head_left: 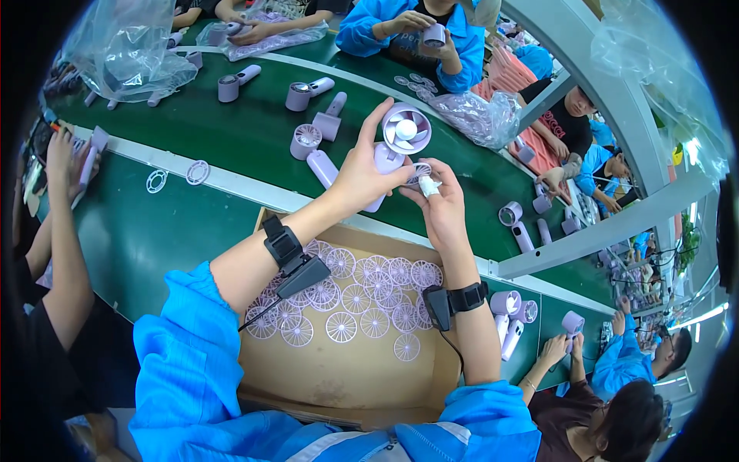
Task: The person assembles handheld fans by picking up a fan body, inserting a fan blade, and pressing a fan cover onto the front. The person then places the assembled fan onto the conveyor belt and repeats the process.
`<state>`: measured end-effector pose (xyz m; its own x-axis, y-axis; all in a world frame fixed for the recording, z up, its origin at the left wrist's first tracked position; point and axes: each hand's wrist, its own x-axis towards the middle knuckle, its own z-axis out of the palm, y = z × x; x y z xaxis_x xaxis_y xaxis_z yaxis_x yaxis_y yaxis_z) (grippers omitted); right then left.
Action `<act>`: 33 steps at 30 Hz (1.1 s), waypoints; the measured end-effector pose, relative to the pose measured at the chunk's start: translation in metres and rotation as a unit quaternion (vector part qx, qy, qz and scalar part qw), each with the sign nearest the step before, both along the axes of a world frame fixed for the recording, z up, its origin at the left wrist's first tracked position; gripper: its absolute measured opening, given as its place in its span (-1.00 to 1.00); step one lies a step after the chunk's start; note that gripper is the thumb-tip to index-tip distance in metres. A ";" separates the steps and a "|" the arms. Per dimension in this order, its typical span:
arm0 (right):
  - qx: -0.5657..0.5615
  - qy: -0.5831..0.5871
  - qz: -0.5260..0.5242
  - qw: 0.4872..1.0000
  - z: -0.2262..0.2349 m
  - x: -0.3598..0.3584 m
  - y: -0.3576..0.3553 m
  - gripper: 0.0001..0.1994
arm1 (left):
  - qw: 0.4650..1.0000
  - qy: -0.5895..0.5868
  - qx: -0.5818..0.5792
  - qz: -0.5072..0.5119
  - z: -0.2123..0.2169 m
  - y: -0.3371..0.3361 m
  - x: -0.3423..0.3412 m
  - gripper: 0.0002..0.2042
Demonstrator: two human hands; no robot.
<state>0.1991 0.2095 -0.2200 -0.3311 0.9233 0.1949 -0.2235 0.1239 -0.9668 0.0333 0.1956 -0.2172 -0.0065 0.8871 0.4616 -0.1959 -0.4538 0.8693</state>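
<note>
My left hand (363,175) is wrapped round the handle of a pale purple handheld fan (406,129). The fan's head points up at me, and its blades and white hub show without a grille over them. Just below the head, my right hand (440,202) pinches a small round purple fan grille (419,172), tilted and partly hidden by the fingers. Something white and crumpled (429,185) covers a fingertip of that hand. Beneath my forearms, a cardboard box (346,381) holds many loose spoked grilles (356,299).
A green conveyor belt (254,123) carries several purple fans (306,138) past the box. Two rings (197,172) lie on the belt's near rail. A metal frame post (608,223) slants in from the right. Co-workers sit opposite and on both sides, one handling a fan (434,35).
</note>
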 end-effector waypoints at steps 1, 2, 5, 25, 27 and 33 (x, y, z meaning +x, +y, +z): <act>-0.004 0.016 0.029 0.999 0.000 0.000 -0.001 -0.70 | 1.000 -0.004 0.002 0.004 0.000 0.000 0.000 -0.10; -0.006 0.018 0.030 0.999 0.000 0.001 -0.001 -0.70 | 1.000 -0.003 0.000 0.004 0.000 0.000 -0.002 -0.10; -0.152 0.131 0.155 0.967 0.001 0.008 0.000 -0.61 | 0.996 -0.067 0.007 -0.056 0.001 0.001 -0.007 -0.11; 0.494 -0.343 -0.291 0.744 0.006 -0.005 -0.010 -0.54 | 0.972 0.231 -0.012 0.038 -0.022 -0.001 0.014 -0.26; 0.493 -0.341 -0.289 0.746 0.007 -0.003 -0.010 -0.55 | 0.973 0.229 -0.011 0.036 -0.020 -0.003 0.015 -0.26; 0.489 -0.329 -0.274 0.760 0.003 -0.001 -0.008 -0.56 | 0.972 0.232 -0.020 0.032 -0.020 -0.004 0.017 -0.25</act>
<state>0.1984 0.2015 -0.2174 -0.2710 0.4785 0.8352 0.6131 0.7547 -0.2335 0.0502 0.1911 -0.2374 0.1385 0.9093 0.3924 0.2483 -0.4155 0.8750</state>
